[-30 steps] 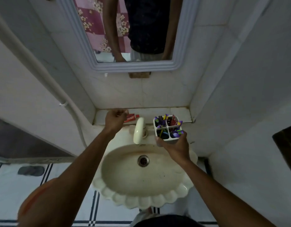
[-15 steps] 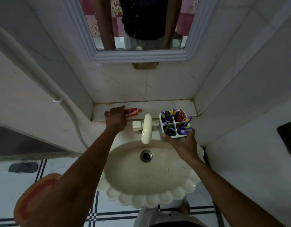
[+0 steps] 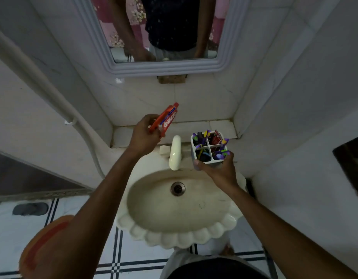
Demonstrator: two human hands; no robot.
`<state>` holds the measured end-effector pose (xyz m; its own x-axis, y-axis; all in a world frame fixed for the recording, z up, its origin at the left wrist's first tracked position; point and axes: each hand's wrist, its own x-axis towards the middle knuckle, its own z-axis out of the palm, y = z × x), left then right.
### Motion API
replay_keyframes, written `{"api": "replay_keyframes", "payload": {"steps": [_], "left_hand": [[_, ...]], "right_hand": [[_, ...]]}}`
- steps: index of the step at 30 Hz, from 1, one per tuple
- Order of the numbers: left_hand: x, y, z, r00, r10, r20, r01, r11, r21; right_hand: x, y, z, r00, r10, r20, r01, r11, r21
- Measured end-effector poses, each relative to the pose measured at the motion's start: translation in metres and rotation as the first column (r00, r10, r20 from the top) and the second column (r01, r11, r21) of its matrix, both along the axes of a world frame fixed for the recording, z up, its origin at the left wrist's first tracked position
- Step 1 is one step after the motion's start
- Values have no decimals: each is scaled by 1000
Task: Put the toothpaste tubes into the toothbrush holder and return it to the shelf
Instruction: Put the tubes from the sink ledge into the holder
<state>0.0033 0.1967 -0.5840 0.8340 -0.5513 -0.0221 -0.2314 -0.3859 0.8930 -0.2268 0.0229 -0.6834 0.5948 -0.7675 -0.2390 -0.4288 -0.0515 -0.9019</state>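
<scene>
My left hand [image 3: 143, 135] grips a red toothpaste tube [image 3: 166, 119] and holds it tilted up above the left part of the tiled shelf [image 3: 196, 128]. My right hand [image 3: 218, 168] holds a white four-compartment toothbrush holder [image 3: 209, 148] from below, over the basin's back right rim. Purple, yellow and green toothbrushes stick out of the holder, and a red tube stands in its back right compartment. The tube in my left hand is to the left of the holder and apart from it.
A cream tap [image 3: 175, 155] stands between my hands behind the scalloped sink [image 3: 178, 234]. A mirror [image 3: 164, 29] hangs above the shelf. Tiled walls close in on both sides, and a pipe [image 3: 53, 97] runs down the left wall.
My left hand has lifted the red toothpaste tube off the shelf and raised it. The holder in my right hand has stayed at about the same place.
</scene>
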Motion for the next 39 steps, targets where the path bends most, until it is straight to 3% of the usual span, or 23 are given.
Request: {"api": "replay_keyframes", "payload": {"steps": [3,6,14,20,31,35,39], "left_hand": [[-23,-2,50,988,-87,124,86,996,14],[-49,-4,81,933,-192,304,157,978,136],[-99,-42,76,808,-442,388,230,845,483],[-104,-58,60,819,-436,372,247,854,458],[-99,-58,32,759,-394,519,130,872,471],[-79,-42,18,797,-313,517,140,928,345],[-70,-37,15,852,-150,502,30,971,239]], "right_hand": [[-1,1,1,1000,21,9,-20,1000,-16],[-1,1,3,1000,28,-7,-28,999,-23],[-5,-7,-2,998,58,-25,-58,998,-26],[-7,-11,-1,997,72,-33,-73,997,-15],[-8,-5,6,998,54,-40,-56,997,-52],[5,11,7,998,-29,-52,24,995,-95],[10,11,12,997,-79,11,80,989,-125]]}}
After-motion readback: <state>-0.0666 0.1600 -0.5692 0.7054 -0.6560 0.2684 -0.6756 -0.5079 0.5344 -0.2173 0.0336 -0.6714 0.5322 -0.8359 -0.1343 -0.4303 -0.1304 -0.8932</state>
